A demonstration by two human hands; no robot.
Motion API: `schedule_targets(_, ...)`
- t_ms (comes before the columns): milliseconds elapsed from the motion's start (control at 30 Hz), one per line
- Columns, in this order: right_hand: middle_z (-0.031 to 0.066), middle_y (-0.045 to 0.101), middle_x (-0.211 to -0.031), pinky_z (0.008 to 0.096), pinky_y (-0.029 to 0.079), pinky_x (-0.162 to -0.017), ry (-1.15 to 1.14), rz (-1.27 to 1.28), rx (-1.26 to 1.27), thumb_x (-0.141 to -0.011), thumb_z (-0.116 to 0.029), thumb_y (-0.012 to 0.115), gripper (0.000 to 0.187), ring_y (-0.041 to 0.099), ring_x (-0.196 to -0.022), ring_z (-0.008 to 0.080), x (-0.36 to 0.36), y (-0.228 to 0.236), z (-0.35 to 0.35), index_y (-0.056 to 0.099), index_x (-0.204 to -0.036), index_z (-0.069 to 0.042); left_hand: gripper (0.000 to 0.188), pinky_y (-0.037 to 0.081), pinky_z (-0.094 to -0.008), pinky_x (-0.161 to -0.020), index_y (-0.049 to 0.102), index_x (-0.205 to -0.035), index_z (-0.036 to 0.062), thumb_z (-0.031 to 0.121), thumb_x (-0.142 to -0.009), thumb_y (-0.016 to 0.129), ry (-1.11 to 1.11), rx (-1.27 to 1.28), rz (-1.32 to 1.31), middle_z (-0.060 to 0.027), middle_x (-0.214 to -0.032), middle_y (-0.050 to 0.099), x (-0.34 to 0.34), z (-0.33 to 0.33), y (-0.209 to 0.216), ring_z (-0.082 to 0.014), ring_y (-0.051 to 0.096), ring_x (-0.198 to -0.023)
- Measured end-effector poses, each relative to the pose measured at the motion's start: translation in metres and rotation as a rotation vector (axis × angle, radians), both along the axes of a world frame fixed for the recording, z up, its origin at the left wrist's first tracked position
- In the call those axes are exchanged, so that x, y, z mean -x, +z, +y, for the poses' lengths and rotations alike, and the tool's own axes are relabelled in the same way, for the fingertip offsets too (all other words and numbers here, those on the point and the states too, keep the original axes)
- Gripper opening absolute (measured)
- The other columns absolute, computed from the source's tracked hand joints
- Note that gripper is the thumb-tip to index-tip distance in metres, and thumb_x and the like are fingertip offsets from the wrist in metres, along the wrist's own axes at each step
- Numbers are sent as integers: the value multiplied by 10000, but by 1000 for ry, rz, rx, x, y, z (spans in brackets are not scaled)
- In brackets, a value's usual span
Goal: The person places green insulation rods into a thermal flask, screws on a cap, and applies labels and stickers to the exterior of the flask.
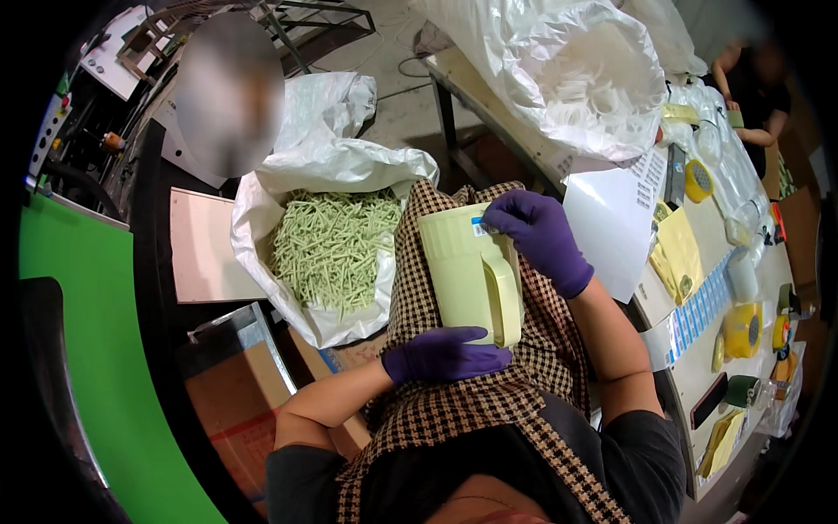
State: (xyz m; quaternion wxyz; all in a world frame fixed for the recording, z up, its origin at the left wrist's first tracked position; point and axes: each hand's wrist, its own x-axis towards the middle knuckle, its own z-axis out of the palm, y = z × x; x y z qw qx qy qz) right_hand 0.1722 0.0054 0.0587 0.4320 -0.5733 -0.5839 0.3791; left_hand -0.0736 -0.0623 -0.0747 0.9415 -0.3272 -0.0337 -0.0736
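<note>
A pale yellow-green plastic jug [460, 279] with a looped handle lies tilted over my lap. Under its lower end, my purple-gloved left hand [448, 355] is closed around the base and bears it. At the upper end my right hand [543, 236], also gloved in purple, has its fingers curled and pinched at the edge of a small blue-and-white sticker [482, 227] on the jug's side. The fingertips partly cover the sticker's right edge. Beneath the jug is a brown-and-black checked apron [454, 406].
At left, a white sack [262, 262] holds many light green sticks [332, 249]. Another sack [602, 96] of translucent pieces rests on the right-hand table. That table bears a sticker strip [698, 316], yellow tape rolls [742, 330] and a phone [709, 400]. Another person works at far right.
</note>
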Motion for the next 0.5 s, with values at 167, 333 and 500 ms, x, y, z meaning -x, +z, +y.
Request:
schedule_targets(167,190,642,-1144,376,522,-886,-326,-215,-234,-828,-288,832,609,643,-1021,287,-21,-25,9,580,-1293,13,530,304,-411,-1243,362,-1549,99,226,-1050,487,-353,1524,340,-44,-1605,386,-9,23,47,-215,392,-1463)
schedule_targets(333,101,610,-1011,330,523,-827,-397,-115,-385,-882,-150,777,378,626,-916,208,-64,-38,-49,661,-1229,-53,584,365,-676,-1118,692,-1257,167,271,-725,908,-821,2507,-552,-201,-1414,569,48,38,166,-341,570,-1315)
schedule_targets(500,104,700,-998,360,532,-863,-728,-464,-443,-820,-47,804,254,665,-971,261,-159,-48,-178,729,-1063,-38,755,475,-527,-1104,457,-1439,-67,484,-940,588,-1845,2825,-1166,-221,-1385,560,25,83,205,-375,584,-1278)
